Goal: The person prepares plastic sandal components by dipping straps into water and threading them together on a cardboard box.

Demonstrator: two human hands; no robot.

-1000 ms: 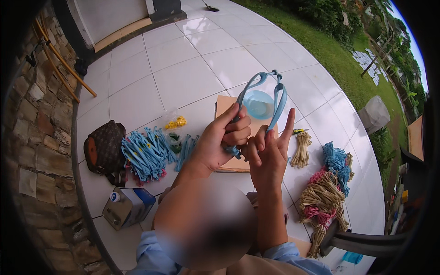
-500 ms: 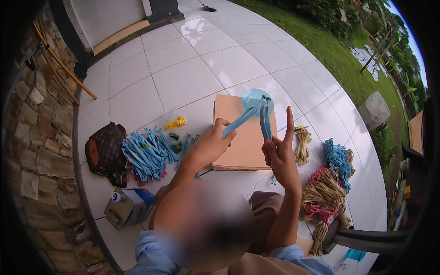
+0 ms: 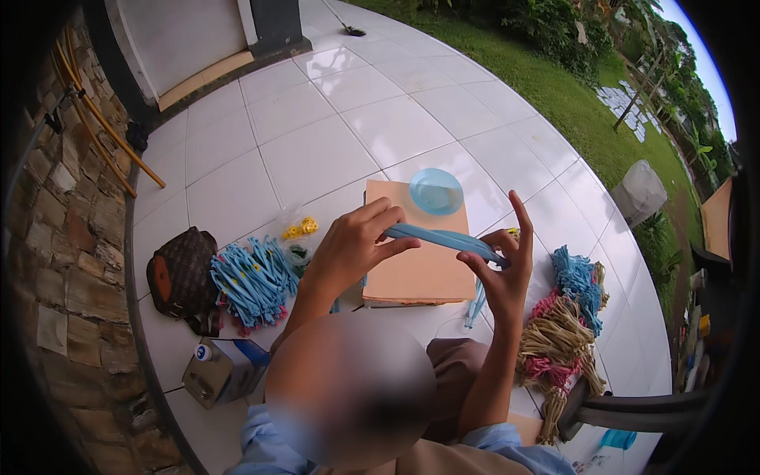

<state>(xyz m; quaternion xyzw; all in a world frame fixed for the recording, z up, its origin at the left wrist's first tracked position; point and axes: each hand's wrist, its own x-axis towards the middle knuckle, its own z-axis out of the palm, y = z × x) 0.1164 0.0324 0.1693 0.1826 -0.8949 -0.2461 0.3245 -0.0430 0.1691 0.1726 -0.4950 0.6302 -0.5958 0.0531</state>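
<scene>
A light blue flat strap (image 3: 443, 237) stretches between my two hands, above a tan board-topped block (image 3: 412, 269). My left hand (image 3: 356, 241) pinches the strap's left end between thumb and fingers. At its other end, my right hand (image 3: 507, 273) grips the strap with the thumb against it, while one finger points upward. Past the strap, a small round light blue dish (image 3: 436, 212) rests on the block's far right corner. Thin blue cords (image 3: 475, 306) hang down beneath my right hand.
On the left lie a pile of blue straps (image 3: 252, 277), a brown patterned bag (image 3: 178, 269), a metal can (image 3: 226, 372) and yellow pieces (image 3: 301, 229) in clear plastic. Bundles of beige cords (image 3: 554, 336) and blue cords (image 3: 578, 273) lie on the right. A stone wall (image 3: 79, 301) borders the left.
The strap, earlier folded over with its knotted ends at the dish, is now drawn out crosswise between my hands. My right hand has turned and moved slightly right. The view has shifted a little.
</scene>
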